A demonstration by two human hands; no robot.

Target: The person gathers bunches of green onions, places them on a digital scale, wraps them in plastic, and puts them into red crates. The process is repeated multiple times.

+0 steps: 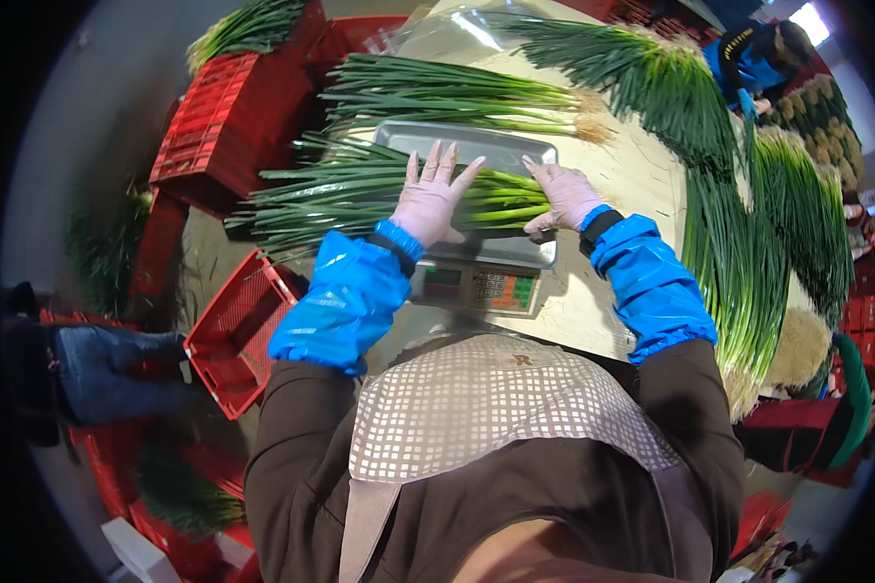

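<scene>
A bunch of green onions point(504, 201) lies across the grey metal tray point(530, 255) of a digital scale, its leaves sticking out past the tray's left edge. Over the middle of the bunch rests my left hand point(432, 201), in a pale glove, fingers spread. At the bunch's pale stem end, my right hand point(566, 194), gloved alike, is open with thumb and fingers apart on either side of the stems. Below the tray sits the scale's keypad panel point(501, 290). Just beyond the scale another bunch of green onions point(447, 95) lies with its roots to the right.
Long heaps of green onions point(739, 262) line the table's point(642, 180) right side. Red crates point(214, 121) are stacked at the left, and an empty red basket point(248, 335) stands nearer. A co-worker point(763, 58) is at the far right; another person's legs point(117, 374) show at left.
</scene>
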